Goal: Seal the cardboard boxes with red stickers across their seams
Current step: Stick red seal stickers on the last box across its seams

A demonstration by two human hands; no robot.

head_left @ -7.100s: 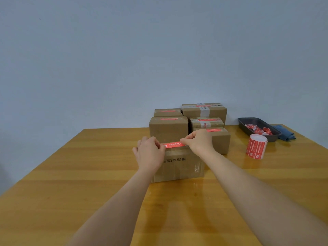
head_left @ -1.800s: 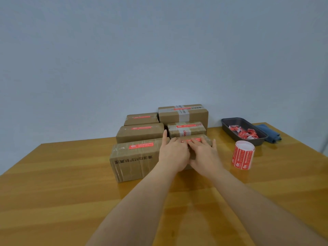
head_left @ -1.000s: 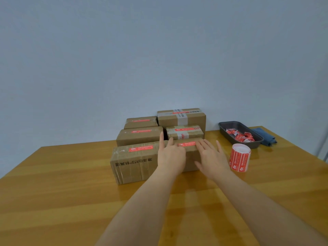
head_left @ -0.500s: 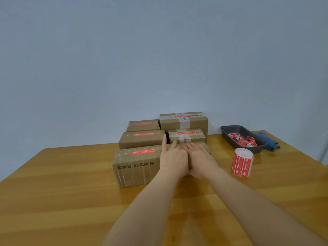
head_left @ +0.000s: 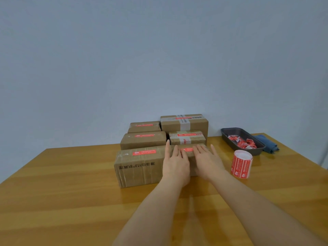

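Observation:
Several taped cardboard boxes stand in two rows near the wall, each with a red sticker on top. The front left box (head_left: pixel 140 166) carries a red sticker (head_left: pixel 144 152). My left hand (head_left: pixel 174 165) and my right hand (head_left: pixel 206 161) lie flat, fingers spread, on the smaller front right box (head_left: pixel 192 158), either side of its red sticker (head_left: pixel 187 149). Neither hand holds anything. A roll of red stickers (head_left: pixel 241 164) stands upright on the table to the right of my right hand.
A dark tray (head_left: pixel 230 134) with crumpled red and white sticker backings sits at the back right, with a blue cloth (head_left: pixel 268 145) beside it. The boxes behind include a tall one (head_left: pixel 184 124). The wooden table (head_left: pixel 71 201) ends at the wall.
My hands, close together half a second ago, have slid apart over the front right box's top, uncovering its red sticker. The view has shifted slightly.

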